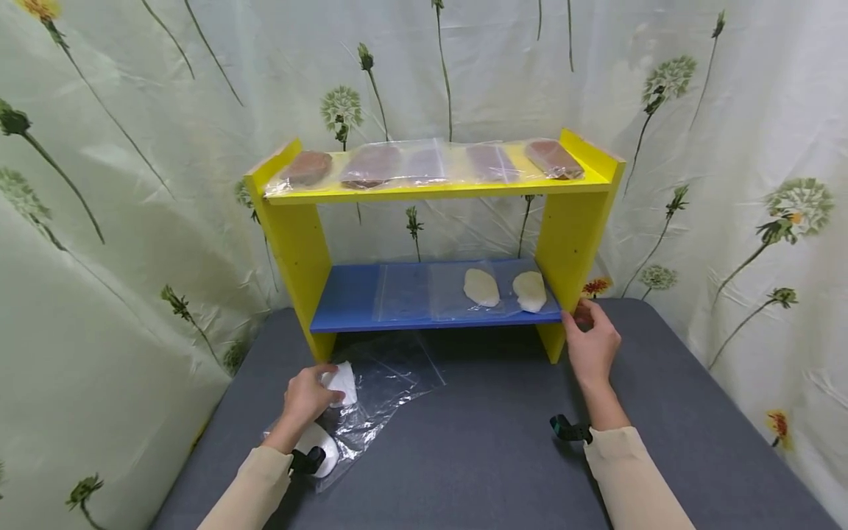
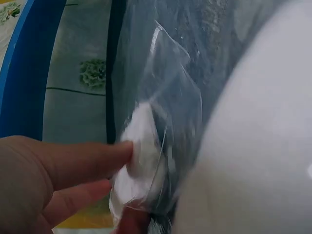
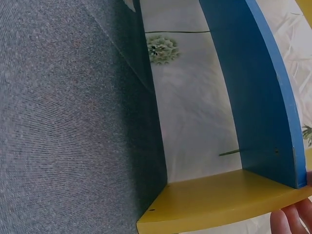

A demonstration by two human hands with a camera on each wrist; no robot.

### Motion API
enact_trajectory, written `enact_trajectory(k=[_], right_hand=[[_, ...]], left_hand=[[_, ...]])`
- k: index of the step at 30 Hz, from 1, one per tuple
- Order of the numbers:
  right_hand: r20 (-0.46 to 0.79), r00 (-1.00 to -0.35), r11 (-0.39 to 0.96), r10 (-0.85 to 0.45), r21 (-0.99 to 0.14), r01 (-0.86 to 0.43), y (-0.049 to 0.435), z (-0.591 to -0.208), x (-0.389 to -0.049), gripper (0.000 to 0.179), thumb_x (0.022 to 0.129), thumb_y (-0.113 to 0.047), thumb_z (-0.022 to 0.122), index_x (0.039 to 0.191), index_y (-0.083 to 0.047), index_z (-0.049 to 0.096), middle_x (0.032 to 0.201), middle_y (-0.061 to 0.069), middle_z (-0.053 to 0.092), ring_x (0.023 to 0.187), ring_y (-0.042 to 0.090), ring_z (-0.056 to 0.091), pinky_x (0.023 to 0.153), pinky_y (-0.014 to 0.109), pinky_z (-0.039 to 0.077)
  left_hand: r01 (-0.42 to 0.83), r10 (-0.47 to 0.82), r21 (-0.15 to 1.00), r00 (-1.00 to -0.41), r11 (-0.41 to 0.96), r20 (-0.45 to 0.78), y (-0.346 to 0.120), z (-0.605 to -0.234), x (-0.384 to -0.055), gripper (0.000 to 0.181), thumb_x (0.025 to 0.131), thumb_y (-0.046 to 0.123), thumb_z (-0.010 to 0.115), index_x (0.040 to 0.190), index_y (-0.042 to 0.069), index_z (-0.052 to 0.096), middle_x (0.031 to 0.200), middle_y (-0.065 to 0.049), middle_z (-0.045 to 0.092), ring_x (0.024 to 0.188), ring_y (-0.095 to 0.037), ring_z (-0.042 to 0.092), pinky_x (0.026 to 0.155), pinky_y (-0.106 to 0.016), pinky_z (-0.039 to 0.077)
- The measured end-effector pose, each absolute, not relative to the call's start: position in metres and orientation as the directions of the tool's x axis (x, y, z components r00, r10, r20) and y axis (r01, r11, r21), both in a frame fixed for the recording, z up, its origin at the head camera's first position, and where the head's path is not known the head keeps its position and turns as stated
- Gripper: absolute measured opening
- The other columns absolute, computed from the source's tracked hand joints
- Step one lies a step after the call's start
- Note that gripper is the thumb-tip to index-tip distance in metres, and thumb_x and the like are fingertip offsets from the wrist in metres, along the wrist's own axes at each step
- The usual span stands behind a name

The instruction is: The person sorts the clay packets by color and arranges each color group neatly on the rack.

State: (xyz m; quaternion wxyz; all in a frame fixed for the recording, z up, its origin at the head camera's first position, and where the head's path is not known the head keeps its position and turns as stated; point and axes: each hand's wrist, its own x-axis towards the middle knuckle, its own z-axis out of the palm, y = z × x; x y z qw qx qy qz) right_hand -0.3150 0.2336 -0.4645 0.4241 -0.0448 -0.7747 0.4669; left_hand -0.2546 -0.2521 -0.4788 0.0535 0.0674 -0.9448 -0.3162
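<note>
My left hand [image 1: 308, 401] pinches a small white, soft-looking piece [image 1: 343, 384] between thumb and fingers, low at the shelf's left front. Clear plastic bag film [image 2: 178, 92] lies against this piece; whether the piece is inside the bag I cannot tell. The clear bag [image 1: 384, 397] spreads over the table under that hand, and a rounded white thing [image 1: 324, 449] shows beneath the wrist. At the other end, my right hand [image 1: 592, 342] grips the yellow side panel [image 3: 219, 204] of the shelf, thumb by the blue board's corner and fingers on the outer face.
On the blue board [image 1: 354, 294] lie clear bags, with pale oval pieces [image 1: 481, 288] toward the right. Several bagged reddish-brown slabs [image 1: 555, 158] line the yellow top board [image 1: 424, 193]. The shelf stands on a dark grey table [image 1: 490, 442], before a flower-patterned curtain [image 1: 132, 258].
</note>
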Motion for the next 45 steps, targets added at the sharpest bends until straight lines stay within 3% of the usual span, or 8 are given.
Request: enact_trajectory(k=[6, 14, 20, 27, 34, 41, 45], right_hand=[[0.599, -0.659, 0.56, 0.454, -0.768, -0.311, 0.235, -0.466, -0.315, 0.031, 0.091, -0.021, 0.077, 0.119, -0.009, 0.072, 0.102, 0.009, 0.074, 0.087, 0.019, 0.065, 0.074, 0.015, 0.044], [0.602, -0.662, 0.566, 0.447, -0.763, -0.312, 0.237, -0.465, -0.316, 0.032, 0.09, -0.021, 0.078, 0.119, -0.009, 0.072, 0.101, 0.009, 0.073, 0.089, 0.022, 0.066, 0.074, 0.016, 0.043], [0.609, -0.656, 0.572, 0.445, -0.757, -0.315, 0.238, -0.464, -0.317, 0.032, 0.09, -0.02, 0.078, 0.119, -0.009, 0.072, 0.101, 0.01, 0.073, 0.089, 0.024, 0.067, 0.075, 0.017, 0.044], [0.598, -0.669, 0.568, 0.441, -0.763, -0.308, 0.237, -0.465, -0.317, 0.031, 0.091, -0.022, 0.078, 0.119, -0.009, 0.072, 0.101, 0.009, 0.073, 0.089, 0.023, 0.067, 0.074, 0.017, 0.044], [0.592, -0.675, 0.565, 0.44, -0.767, -0.304, 0.238, -0.463, -0.316, 0.031, 0.09, -0.022, 0.078, 0.119, -0.01, 0.072, 0.102, 0.009, 0.073, 0.091, 0.024, 0.067, 0.073, 0.015, 0.045], [0.591, -0.675, 0.564, 0.441, -0.768, -0.304, 0.238, -0.462, -0.315, 0.031, 0.091, -0.022, 0.078, 0.119, -0.009, 0.072, 0.102, 0.009, 0.073, 0.089, 0.022, 0.067, 0.074, 0.014, 0.044], [0.594, -0.675, 0.567, 0.438, -0.765, -0.305, 0.238, -0.463, -0.316, 0.031, 0.091, -0.023, 0.078, 0.119, -0.009, 0.072, 0.102, 0.009, 0.073, 0.09, 0.022, 0.067, 0.074, 0.014, 0.044]], left_hand=[[-0.084, -0.172, 0.605, -0.981, 0.791, 0.088, -0.248, -0.477, -0.257, 0.055, 0.065, 0.004, 0.083, 0.119, 0.006, 0.074, 0.13, -0.024, 0.062, 0.117, -0.05, 0.056, 0.084, -0.058, 0.047], [-0.04, -0.155, 0.603, -0.978, 0.797, 0.14, -0.244, -0.476, -0.256, 0.051, 0.07, 0.003, 0.083, 0.119, 0.011, 0.075, 0.097, -0.017, 0.068, 0.091, -0.036, 0.061, 0.074, -0.053, 0.047], [-0.022, -0.152, 0.646, -0.977, 0.763, 0.146, -0.241, -0.467, -0.253, 0.05, 0.073, 0.002, 0.084, 0.122, 0.008, 0.073, 0.101, -0.017, 0.073, 0.092, -0.033, 0.067, 0.068, -0.043, 0.052], [0.028, -0.043, 0.674, -0.995, 0.739, 0.089, -0.237, -0.456, -0.249, 0.054, 0.073, -0.002, 0.083, 0.123, 0.013, 0.073, 0.104, -0.01, 0.072, 0.093, -0.028, 0.065, 0.061, -0.034, 0.048], [0.107, 0.082, 0.714, -0.994, 0.692, 0.069, -0.228, -0.445, -0.245, 0.058, 0.076, -0.002, 0.083, 0.125, 0.025, 0.072, 0.113, -0.004, 0.07, 0.085, -0.02, 0.066, 0.063, -0.033, 0.053], [0.242, 0.235, 0.738, -0.965, 0.63, 0.116, -0.224, -0.437, -0.24, 0.057, 0.08, -0.003, 0.08, 0.124, 0.031, 0.072, 0.127, 0.002, 0.066, 0.098, -0.016, 0.066, 0.077, -0.031, 0.057], [0.277, 0.279, 0.743, -0.952, 0.609, 0.127, -0.224, -0.431, -0.237, 0.059, 0.082, -0.004, 0.079, 0.127, 0.033, 0.07, 0.128, 0.003, 0.066, 0.095, -0.017, 0.064, 0.074, -0.03, 0.056]])
